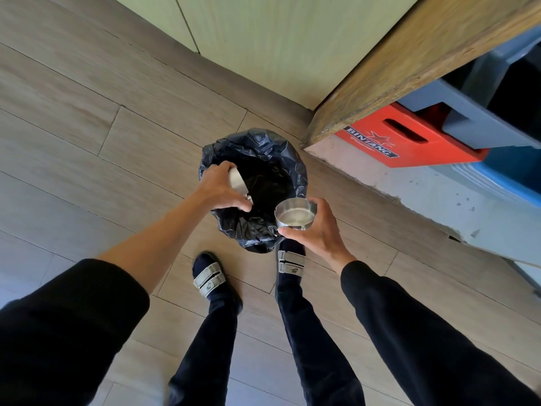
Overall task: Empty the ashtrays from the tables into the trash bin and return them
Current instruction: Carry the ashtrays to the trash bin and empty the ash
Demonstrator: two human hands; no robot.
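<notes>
1. Steel ashtray (pixel 238 180) tipped over the trash bin (pixel 254 189), my left hand (pixel 221 187) gripping its rim.
2. Second ashtray (pixel 295 215) upright in my right hand (pixel 317 230), pinched at the wall.
3. Light, rigid, probably slick; I'd hold by the rims.

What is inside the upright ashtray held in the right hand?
The upright ashtray in the right hand shows a bare, shiny metal bottom with no butts visible. Its near inner wall is hidden by the rim, so residue there cannot be ruled out.
</notes>
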